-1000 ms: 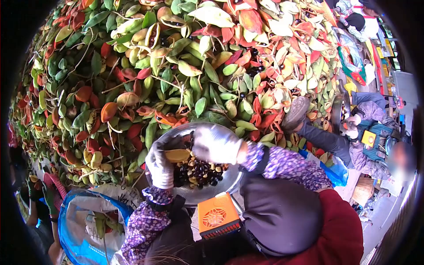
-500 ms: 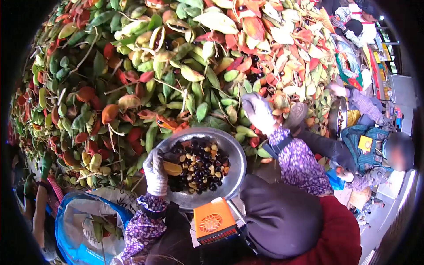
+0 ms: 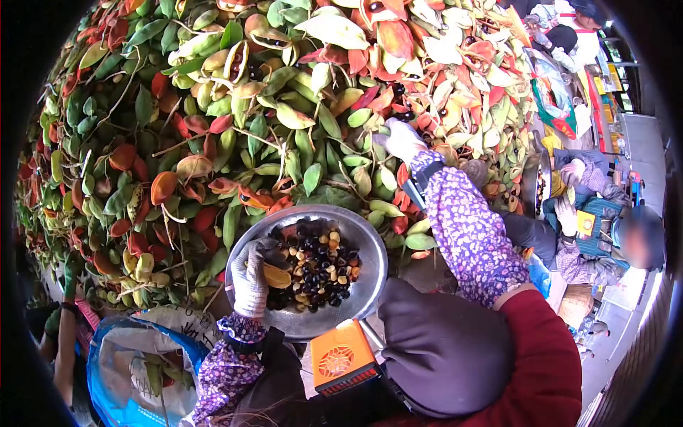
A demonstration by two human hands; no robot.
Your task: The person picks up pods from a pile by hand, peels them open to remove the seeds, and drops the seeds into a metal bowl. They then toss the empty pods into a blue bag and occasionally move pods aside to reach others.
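My left hand [image 3: 249, 279], in a white knit glove, is closed on a yellowish pod [image 3: 277, 276] over the left side of a metal bowl [image 3: 379, 267]. Black and tan seeds [image 3: 324, 267] lie together in this bowl. My right hand [image 3: 403, 139], also gloved, reaches out to the large pile of green, red and cream pods [image 3: 295, 117]. Its fingers look stretched out among the pods; their tips are hard to make out, and I see nothing held.
A blue-edged sack [image 3: 107, 356] with some pods in it stands at lower left. An orange fan unit [image 3: 346, 358] and a dark cloth hat [image 3: 448, 349] fill the lower middle. At right, a co-worker [image 3: 587, 213] sits by another bowl [image 3: 533, 181]; more people are farther back.
My right hand has moved up and slightly left, farther into the pile. My left hand keeps the pod over the bowl. The co-worker's hands have come closer to their body.
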